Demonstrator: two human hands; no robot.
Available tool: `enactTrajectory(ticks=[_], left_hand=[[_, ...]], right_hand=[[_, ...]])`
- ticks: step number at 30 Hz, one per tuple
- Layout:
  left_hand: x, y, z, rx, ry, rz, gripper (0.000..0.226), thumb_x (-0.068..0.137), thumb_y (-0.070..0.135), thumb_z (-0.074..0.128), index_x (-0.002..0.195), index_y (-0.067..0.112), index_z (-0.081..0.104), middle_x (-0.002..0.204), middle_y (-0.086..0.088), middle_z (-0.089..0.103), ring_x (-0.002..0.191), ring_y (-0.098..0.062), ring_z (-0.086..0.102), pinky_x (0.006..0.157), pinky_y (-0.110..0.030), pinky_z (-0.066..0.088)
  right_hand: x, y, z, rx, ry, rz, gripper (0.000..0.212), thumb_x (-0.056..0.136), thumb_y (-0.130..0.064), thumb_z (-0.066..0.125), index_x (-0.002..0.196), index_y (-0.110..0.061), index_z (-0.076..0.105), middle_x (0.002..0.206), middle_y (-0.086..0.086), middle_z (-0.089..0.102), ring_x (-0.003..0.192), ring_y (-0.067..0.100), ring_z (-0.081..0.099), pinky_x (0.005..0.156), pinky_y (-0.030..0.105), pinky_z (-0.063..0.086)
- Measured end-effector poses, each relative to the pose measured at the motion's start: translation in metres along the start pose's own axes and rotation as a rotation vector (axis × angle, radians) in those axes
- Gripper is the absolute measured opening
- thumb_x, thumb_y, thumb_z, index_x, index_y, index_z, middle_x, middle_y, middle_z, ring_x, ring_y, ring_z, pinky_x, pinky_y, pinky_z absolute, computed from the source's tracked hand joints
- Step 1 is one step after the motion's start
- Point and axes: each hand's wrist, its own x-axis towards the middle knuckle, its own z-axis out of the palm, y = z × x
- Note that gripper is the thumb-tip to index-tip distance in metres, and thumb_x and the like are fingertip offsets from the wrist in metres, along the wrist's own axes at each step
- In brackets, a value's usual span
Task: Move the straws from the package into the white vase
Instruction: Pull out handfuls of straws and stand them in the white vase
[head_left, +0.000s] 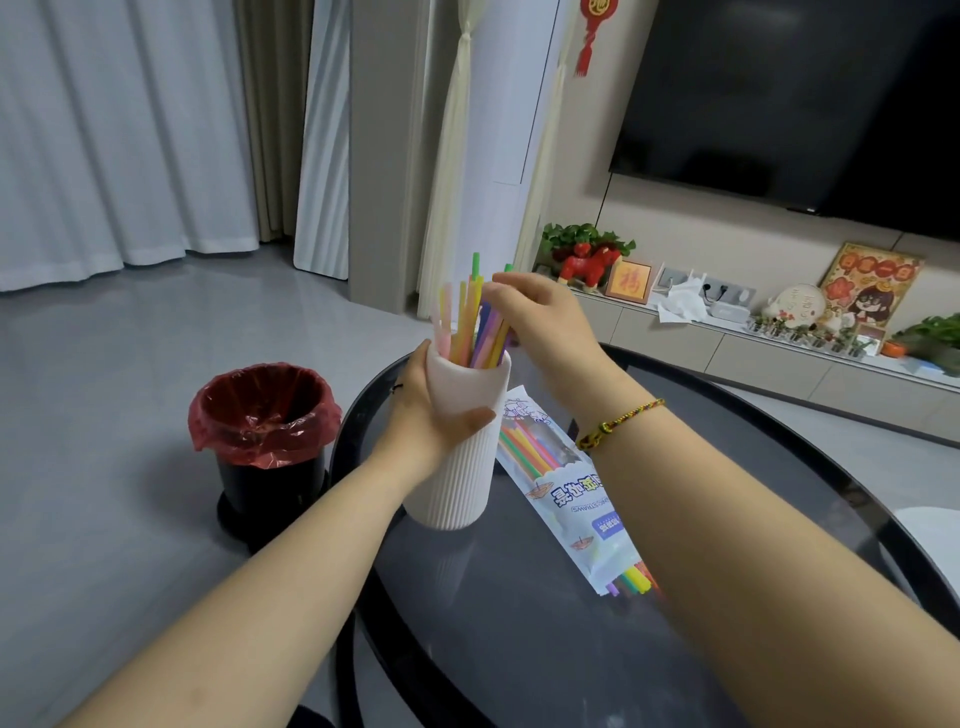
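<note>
A tall ribbed white vase (457, 467) stands on the dark round glass table (545, 649). My left hand (421, 410) grips the vase near its top, thumb across the front. Several coloured straws (470, 322) stick up out of the vase mouth. My right hand (540, 322) is at the straw tops, fingers curled round some of them from the right. The straw package (566, 493) lies flat on the table just right of the vase, with coloured straws showing through its window and at its near end.
A black bin with a red liner (265, 415) stands on the floor left of the table. A low cabinet (779, 358) with ornaments and plants runs along the right wall under a dark television (805, 93). Curtains hang at the back left.
</note>
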Motion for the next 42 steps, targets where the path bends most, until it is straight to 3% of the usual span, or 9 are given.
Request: enactTrajectory(ticks=[2, 5, 10, 14, 21, 26, 33, 37, 42], left_hand=[[-0.009, -0.007, 0.0, 0.115, 0.051, -0.037, 0.069, 0.066, 0.03, 0.073, 0.124, 0.018, 0.038, 0.122, -0.01, 0.053, 0.108, -0.029, 0.051, 0.077, -0.032, 0.044], [-0.03, -0.017, 0.001, 0.188, 0.15, -0.063, 0.074, 0.074, 0.027, 0.068, 0.136, 0.016, 0.027, 0.14, -0.011, 0.037, 0.126, -0.028, 0.035, 0.1, -0.038, 0.033], [-0.073, -0.023, 0.018, 0.261, 0.252, 0.085, 0.044, 0.078, 0.009, 0.064, 0.118, 0.001, 0.048, 0.125, -0.02, 0.048, 0.117, -0.033, 0.042, 0.095, -0.026, 0.029], [-0.097, -0.03, 0.047, 0.308, -0.094, 0.127, 0.024, 0.085, 0.015, 0.054, 0.109, 0.011, 0.056, 0.119, -0.005, 0.055, 0.107, -0.023, 0.054, 0.081, -0.02, 0.035], [-0.113, -0.046, 0.105, 0.544, -0.586, 0.06, 0.048, 0.093, 0.029, 0.038, 0.138, 0.032, 0.021, 0.153, 0.01, 0.014, 0.134, -0.021, 0.028, 0.108, -0.034, 0.026], [-0.107, -0.054, 0.122, 0.706, -0.617, 0.142, 0.05, 0.095, 0.025, 0.029, 0.141, 0.026, 0.009, 0.154, 0.005, 0.01, 0.14, -0.012, 0.012, 0.115, -0.03, 0.004], [-0.1, -0.06, 0.127, 0.754, -0.613, 0.142, 0.049, 0.096, 0.026, 0.024, 0.142, 0.027, 0.005, 0.155, 0.006, 0.008, 0.14, -0.01, 0.008, 0.115, -0.029, 0.0], [-0.1, -0.059, 0.127, 0.771, -0.618, 0.142, 0.05, 0.096, 0.026, 0.023, 0.142, 0.026, 0.002, 0.155, 0.006, 0.006, 0.141, -0.009, 0.007, 0.115, -0.029, 0.0], [-0.1, -0.06, 0.127, 0.774, -0.615, 0.153, 0.051, 0.096, 0.025, 0.023, 0.142, 0.026, 0.001, 0.155, 0.008, 0.003, 0.141, -0.009, 0.006, 0.115, -0.029, 0.0]], right_hand=[[-0.003, -0.002, -0.01, 0.011, 0.042, -0.026, 0.04, 0.088, -0.018, 0.052, 0.125, -0.005, 0.05, 0.118, 0.011, 0.059, 0.099, 0.016, 0.058, 0.087, 0.031, 0.054], [-0.009, -0.003, -0.028, -0.011, 0.142, -0.081, 0.036, 0.088, -0.015, 0.052, 0.122, -0.004, 0.053, 0.117, 0.012, 0.061, 0.096, 0.012, 0.055, 0.089, 0.025, 0.048], [-0.028, 0.019, -0.068, -0.077, 0.225, -0.062, 0.029, 0.088, -0.011, 0.051, 0.115, -0.003, 0.057, 0.089, -0.003, 0.06, 0.082, 0.009, 0.056, 0.08, 0.023, 0.049], [-0.052, 0.058, -0.099, -0.221, 0.267, 0.102, 0.03, 0.087, -0.011, 0.052, 0.116, -0.003, 0.058, 0.099, 0.008, 0.06, 0.088, 0.015, 0.052, 0.073, 0.024, 0.043], [-0.097, 0.132, -0.128, -0.484, 0.059, 0.468, 0.046, 0.084, -0.013, 0.057, 0.127, -0.001, 0.047, 0.13, 0.015, 0.054, 0.112, 0.025, 0.053, 0.088, 0.028, 0.04], [-0.117, 0.169, -0.124, -0.584, -0.16, 0.618, 0.059, 0.075, -0.026, 0.068, 0.125, -0.005, 0.045, 0.115, 0.007, 0.055, 0.093, 0.018, 0.05, 0.077, 0.028, 0.043], [-0.107, 0.189, -0.102, -0.899, -0.143, 0.563, 0.064, 0.073, -0.038, 0.068, 0.121, -0.003, 0.043, 0.122, 0.013, 0.051, 0.113, 0.029, 0.049, 0.087, 0.032, 0.045], [-0.099, 0.19, -0.093, -0.944, -0.222, 0.505, 0.04, 0.083, -0.031, 0.058, 0.118, -0.013, 0.053, 0.113, 0.008, 0.063, 0.102, 0.026, 0.06, 0.076, 0.028, 0.044], [-0.093, 0.193, -0.089, -1.136, -0.257, 0.542, 0.027, 0.093, -0.02, 0.045, 0.114, -0.006, 0.049, 0.117, 0.009, 0.061, 0.105, 0.028, 0.06, 0.073, 0.029, 0.042]])
